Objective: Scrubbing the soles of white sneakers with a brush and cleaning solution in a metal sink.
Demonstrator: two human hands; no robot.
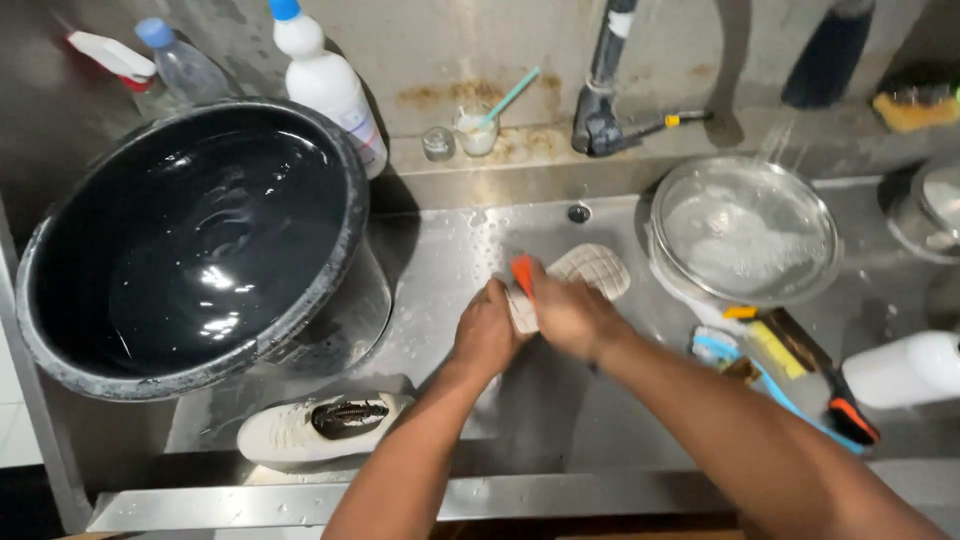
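Over the steel sink, my left hand grips one end of a cream-white shoe turned sole up, its waffle tread facing me. My right hand is closed around an orange-handled brush pressed against that shoe near its heel. The brush head is hidden by my fingers. A second cream shoe with a dark opening lies upright at the sink's near left, apart from both hands.
A big black basin of water fills the left. Plastic bottles stand behind it. A metal strainer bowl sits right of the faucet. Brushes and a white bottle lie at right.
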